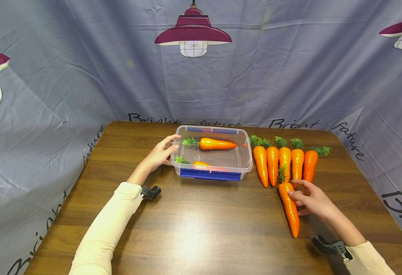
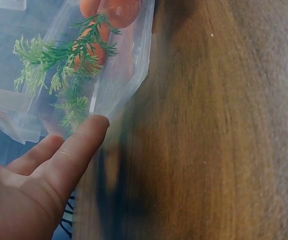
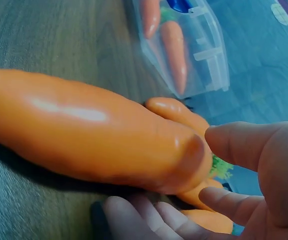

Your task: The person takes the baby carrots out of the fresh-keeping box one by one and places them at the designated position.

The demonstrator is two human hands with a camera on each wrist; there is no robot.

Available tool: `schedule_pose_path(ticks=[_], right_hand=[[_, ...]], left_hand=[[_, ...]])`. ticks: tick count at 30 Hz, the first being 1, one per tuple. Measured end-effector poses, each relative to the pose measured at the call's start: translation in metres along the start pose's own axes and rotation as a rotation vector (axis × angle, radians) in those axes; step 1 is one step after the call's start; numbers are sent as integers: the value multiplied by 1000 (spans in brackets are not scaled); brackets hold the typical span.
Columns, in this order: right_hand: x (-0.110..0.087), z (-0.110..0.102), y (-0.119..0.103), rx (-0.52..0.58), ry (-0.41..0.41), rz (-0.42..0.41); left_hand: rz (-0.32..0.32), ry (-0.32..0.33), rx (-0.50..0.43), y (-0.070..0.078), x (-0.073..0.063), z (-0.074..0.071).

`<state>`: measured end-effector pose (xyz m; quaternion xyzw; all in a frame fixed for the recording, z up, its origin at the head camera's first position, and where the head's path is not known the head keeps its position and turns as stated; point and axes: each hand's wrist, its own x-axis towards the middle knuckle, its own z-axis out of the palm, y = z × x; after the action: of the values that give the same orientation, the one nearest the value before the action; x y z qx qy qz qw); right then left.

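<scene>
A clear plastic container (image 1: pixel 245 160) with blue clips holds two orange carrots with green tops. One carrot (image 1: pixel 216 144) lies along the back; the other (image 1: pixel 201 163) is partly hidden by the front rim. At the container's left end, my left hand (image 1: pixel 159 152) touches its wall and rim, fingers fairly straight in the left wrist view. To the right, my right hand (image 1: pixel 309 198) pinches a large carrot (image 1: pixel 290 210) near its leafy end, thumb on one side and fingers on the other. That carrot points toward me, low over the table.
Several more carrots (image 1: pixel 261 164) lie side by side right of the container, their green tops toward the back. Everything stands on a brown wooden table (image 1: pixel 187 221). A grey-blue printed curtain (image 1: pixel 128 68) hangs behind and on both sides.
</scene>
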<state>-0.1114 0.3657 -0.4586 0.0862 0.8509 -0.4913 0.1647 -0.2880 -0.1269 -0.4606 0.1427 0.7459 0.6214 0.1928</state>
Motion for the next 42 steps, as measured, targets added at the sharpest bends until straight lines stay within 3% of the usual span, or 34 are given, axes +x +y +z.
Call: schedule_pose_path(ticks=[12, 18, 26, 33, 42], right_hand=[[4, -21, -9, -11, 33, -49], [13, -31, -23, -51, 51, -87], [37, -35, -73, -192, 102, -195], [64, -26, -125, -290, 45, -228], [89, 0, -172, -370, -20, -294]], left_hand=[[-8, 8, 8, -2, -1, -3], [-14, 10, 6, -3, -1, -4], [-7, 11, 6, -5, -2, -5], [-6, 8, 1, -6, 0, -5], [1, 3, 1, -2, 1, -2]])
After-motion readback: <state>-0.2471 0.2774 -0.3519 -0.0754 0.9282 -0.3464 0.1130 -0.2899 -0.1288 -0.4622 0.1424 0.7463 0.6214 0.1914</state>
